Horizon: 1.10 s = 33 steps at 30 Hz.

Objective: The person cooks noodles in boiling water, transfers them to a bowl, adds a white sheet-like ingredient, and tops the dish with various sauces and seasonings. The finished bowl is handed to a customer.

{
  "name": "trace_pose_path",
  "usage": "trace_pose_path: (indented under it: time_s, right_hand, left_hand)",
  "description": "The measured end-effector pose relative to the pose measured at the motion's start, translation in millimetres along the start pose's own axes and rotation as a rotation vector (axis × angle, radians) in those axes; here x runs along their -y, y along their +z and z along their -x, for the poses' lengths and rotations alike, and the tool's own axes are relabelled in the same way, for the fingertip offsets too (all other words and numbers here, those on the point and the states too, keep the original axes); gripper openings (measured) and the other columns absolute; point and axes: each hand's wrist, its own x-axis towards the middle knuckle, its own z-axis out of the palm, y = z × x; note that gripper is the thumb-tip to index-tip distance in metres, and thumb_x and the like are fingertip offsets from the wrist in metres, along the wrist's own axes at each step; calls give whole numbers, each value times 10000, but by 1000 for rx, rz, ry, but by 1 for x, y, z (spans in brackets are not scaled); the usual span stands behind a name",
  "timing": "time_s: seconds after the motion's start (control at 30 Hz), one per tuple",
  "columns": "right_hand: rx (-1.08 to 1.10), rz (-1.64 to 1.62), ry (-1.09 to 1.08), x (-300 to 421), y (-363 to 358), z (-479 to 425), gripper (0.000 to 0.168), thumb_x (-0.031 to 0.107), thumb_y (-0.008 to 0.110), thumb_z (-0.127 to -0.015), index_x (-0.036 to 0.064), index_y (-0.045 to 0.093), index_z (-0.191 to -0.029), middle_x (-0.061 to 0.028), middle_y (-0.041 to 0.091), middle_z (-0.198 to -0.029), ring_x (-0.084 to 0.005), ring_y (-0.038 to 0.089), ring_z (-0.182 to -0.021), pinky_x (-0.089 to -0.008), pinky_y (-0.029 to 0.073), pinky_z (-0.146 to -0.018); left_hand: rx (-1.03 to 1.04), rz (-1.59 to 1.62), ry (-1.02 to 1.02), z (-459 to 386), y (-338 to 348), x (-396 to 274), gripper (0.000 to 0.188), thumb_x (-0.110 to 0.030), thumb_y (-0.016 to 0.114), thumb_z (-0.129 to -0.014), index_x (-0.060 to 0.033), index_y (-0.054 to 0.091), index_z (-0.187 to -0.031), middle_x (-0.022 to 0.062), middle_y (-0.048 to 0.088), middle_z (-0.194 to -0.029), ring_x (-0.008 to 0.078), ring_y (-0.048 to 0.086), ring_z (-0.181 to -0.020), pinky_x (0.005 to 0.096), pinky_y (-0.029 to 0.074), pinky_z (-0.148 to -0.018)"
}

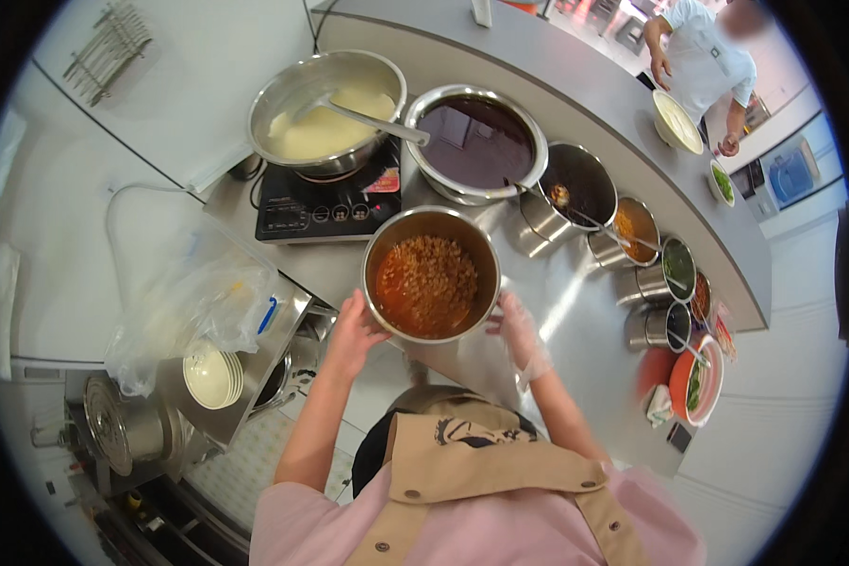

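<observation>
Between my two hands is a round stainless steel pot (431, 332) with a reddish, oily minced sauce (428, 283) in it. My left hand (357, 329), bare, grips the pot's left side. On the opposite side my right hand (518, 329), in a clear plastic glove, has its fingers against the wall. The pot's underside is hidden from this angle. Just beyond it, a black induction cooker (325, 212) carries a steel basin (258, 134) of pale yellow food, a ladle (375, 120) resting in it. Beside that stands a wide steel basin (538, 166) of dark liquid.
Several steel containers (640, 286) with spoons line the counter's right side, ending at an orange bowl (679, 382) with greens. At left are stacked bowls (212, 378), a plastic bag (177, 322) and a lidded pot (124, 424). Across the raised ledge (573, 71) stands another person (707, 60).
</observation>
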Motion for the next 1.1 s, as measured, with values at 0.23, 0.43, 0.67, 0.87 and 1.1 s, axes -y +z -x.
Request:
trace_pose_path:
  time_s: [0.23,0.43,0.67,0.87,1.1]
  right_hand:
    - [-68,-36,-25,28,-14,-17,725,641,378,-907,24,463,-1277,-74,526,-1185,-167,527,-933,-293,438,-768]
    - [-89,-148,-102,24,-4,-15,702,619,385,-916,21,471,-1274,-72,531,-1185,-157,521,-923,-298,431,-772]
    - [-384,116,-18,35,-39,-57,611,504,407,-942,0,477,-1280,-108,556,-1243,-214,574,-1021,-322,439,-844]
    - [-270,-121,-86,97,-43,-108,563,422,385,-969,-18,433,-1316,-139,505,-1318,-239,500,-1187,-347,403,-933]
    - [-182,-607,-59,99,-54,-171,215,68,494,-844,-58,574,-998,-139,606,-1081,-207,579,-934,-283,443,-791]
  left_hand:
    - [114,-5,-45,-39,24,-4,489,-519,467,-932,-102,430,-1185,82,499,-1163,244,520,-1019,399,443,-867]
    - [114,37,-55,-73,15,-14,412,-518,500,-916,-107,494,-927,96,539,-1057,239,545,-997,376,442,-883]
    - [82,-196,22,-78,2,-40,606,-540,458,-922,-67,403,-1297,190,424,-1363,320,503,-1125,418,424,-914]
    - [83,-70,-115,-67,10,-31,697,-560,457,-914,-76,304,-1392,192,408,-1369,315,540,-1085,420,431,-897]
    - [109,-121,-85,-67,37,-28,645,-528,412,-944,-83,297,-1397,174,442,-1315,282,520,-1081,395,435,-884]
